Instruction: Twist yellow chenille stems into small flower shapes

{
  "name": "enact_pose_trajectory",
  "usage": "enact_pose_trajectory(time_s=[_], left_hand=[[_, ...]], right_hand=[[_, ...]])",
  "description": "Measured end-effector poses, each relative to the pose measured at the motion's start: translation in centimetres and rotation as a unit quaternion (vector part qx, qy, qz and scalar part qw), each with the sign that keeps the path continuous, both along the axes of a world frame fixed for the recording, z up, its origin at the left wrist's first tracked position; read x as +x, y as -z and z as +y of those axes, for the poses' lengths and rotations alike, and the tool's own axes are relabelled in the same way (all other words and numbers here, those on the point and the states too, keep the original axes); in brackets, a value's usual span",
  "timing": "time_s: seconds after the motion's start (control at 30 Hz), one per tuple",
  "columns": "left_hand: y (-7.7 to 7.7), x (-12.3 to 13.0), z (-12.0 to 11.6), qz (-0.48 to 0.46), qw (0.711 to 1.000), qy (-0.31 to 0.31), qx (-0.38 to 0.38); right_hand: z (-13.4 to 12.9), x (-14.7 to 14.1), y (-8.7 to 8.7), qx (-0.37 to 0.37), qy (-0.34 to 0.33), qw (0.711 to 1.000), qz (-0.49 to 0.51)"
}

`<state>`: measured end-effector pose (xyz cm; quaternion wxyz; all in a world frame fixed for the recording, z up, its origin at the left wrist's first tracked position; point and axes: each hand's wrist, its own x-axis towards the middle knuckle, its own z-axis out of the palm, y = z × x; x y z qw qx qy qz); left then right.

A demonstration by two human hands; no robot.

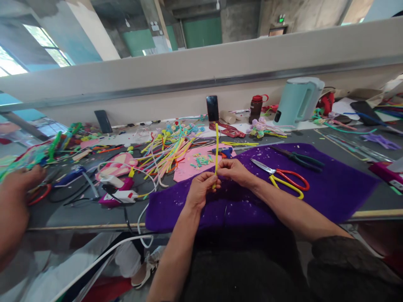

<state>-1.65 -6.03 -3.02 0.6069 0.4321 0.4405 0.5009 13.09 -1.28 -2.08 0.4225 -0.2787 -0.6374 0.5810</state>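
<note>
A yellow pipe cleaner (217, 147) stands upright between my hands. My left hand (201, 188) pinches it near its lower end, over the purple cloth (176, 205). Close beside, my right hand (234, 171) has its fingers closed at the same stem, just above the left fingers. To the right on the cloth lie scissors (288, 176) with one red and one yellow handle, and dark green-handled pliers (302, 159). Beyond my hands are a blue glue gun (225, 152) and small yellow and teal cut pieces (203, 160) on a pink sheet (185, 167).
A pile of coloured pipe cleaners (170, 151) lies left of centre. Power strips (121, 195) and white cables sit nearer. Along the back stand a phone (212, 108), a bottle (256, 110) and a mint kettle (297, 102). Another person's hand (19, 197) is at far left.
</note>
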Motion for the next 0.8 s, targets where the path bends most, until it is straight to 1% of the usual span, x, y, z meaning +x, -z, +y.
enact_pose_trajectory(time_s=[0.07, 0.1, 0.13, 0.2, 0.3, 0.43, 0.57, 0.67, 0.7, 0.73, 0.8], left_hand=[[0.2, 0.2, 0.0, 0.03, 0.996, -0.062, 0.053], [0.2, 0.3, 0.1, 0.038, 0.994, -0.077, 0.072], [0.3, 0.3, 0.1, 0.042, 0.992, -0.084, 0.081], [0.2, 0.3, 0.1, 0.042, 0.993, -0.082, 0.076], [0.1, 0.0, 0.1, 0.022, 0.998, -0.049, 0.038], [0.0, -0.5, 0.2, -0.037, 0.999, 0.015, -0.017], [-0.1, -0.8, 0.1, -0.086, 0.992, 0.087, -0.043], [-0.2, -0.7, -0.1, -0.089, 0.987, 0.123, -0.053], [-0.2, -0.6, -0.1, -0.08, 0.988, 0.118, -0.054], [-0.2, -0.5, -0.1, -0.065, 0.992, 0.1, -0.05], [0.0, -0.2, -0.1, -0.023, 0.999, 0.029, -0.018]], right_hand=[[0.0, -0.2, 0.1, 0.036, 0.035, 0.999, -0.017], [0.0, -0.2, 0.1, 0.047, 0.041, 0.998, -0.021], [0.0, -0.2, 0.1, 0.05, 0.039, 0.998, -0.021], [-0.1, -0.1, 0.0, 0.044, 0.026, 0.999, -0.013], [-0.2, 0.1, -0.3, 0.026, -0.006, 1.0, 0.003], [-0.2, 0.3, -0.4, 0.008, -0.049, 0.999, 0.024], [-0.2, 0.5, -0.4, 0.001, -0.093, 0.995, 0.022], [-0.2, 0.6, -0.5, -0.009, -0.121, 0.993, 0.003], [-0.2, 0.6, -0.5, -0.007, -0.119, 0.993, -0.002], [-0.2, 0.5, -0.5, 0.0, -0.108, 0.994, -0.008], [0.0, 0.4, -0.4, 0.027, -0.066, 0.997, -0.026]])
